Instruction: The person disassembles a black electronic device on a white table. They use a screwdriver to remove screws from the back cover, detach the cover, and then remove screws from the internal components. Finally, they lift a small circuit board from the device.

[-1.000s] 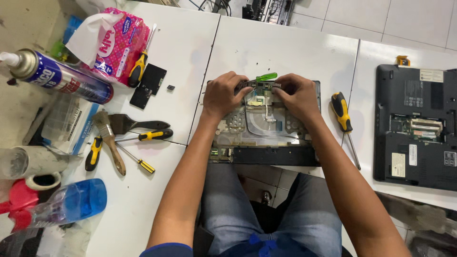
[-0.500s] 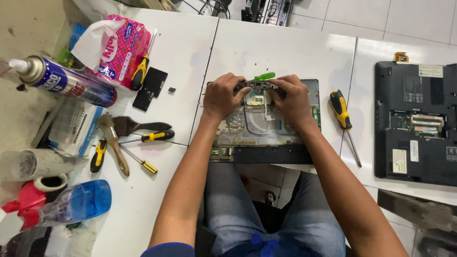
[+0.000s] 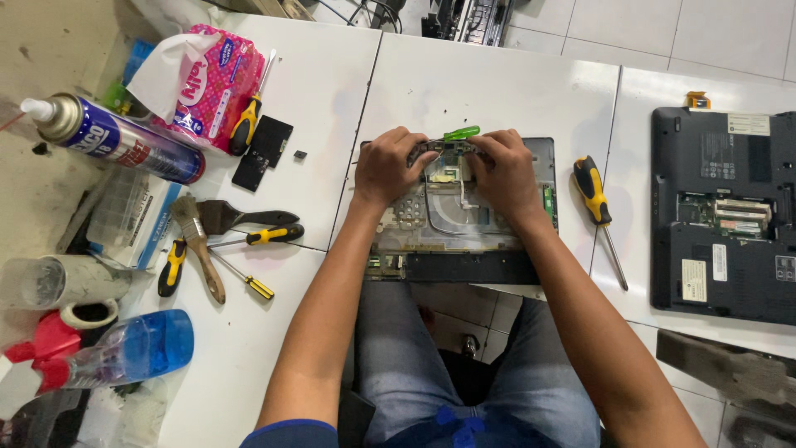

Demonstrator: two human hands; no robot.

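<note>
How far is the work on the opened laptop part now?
Done: the laptop frame lies stripped, boards bare. In hand: left hand and right hand grip a small dark part at its top edge, beside a green tool. Left: a second laptop lies open.

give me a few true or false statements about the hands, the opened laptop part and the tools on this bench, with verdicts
1. Both hands, left hand and right hand, grip a small dark part at the far edge of the opened laptop chassis. True.
2. A green-handled tool lies by the fingers. True.
3. The yellow and black screwdriver right of the chassis is held in the right hand. False: it lies loose on the white table.
4. The spray can stands upright. False: it lies on its side at the left.
5. A second dark laptop lies on the table at the right with its underside up. True.
</note>
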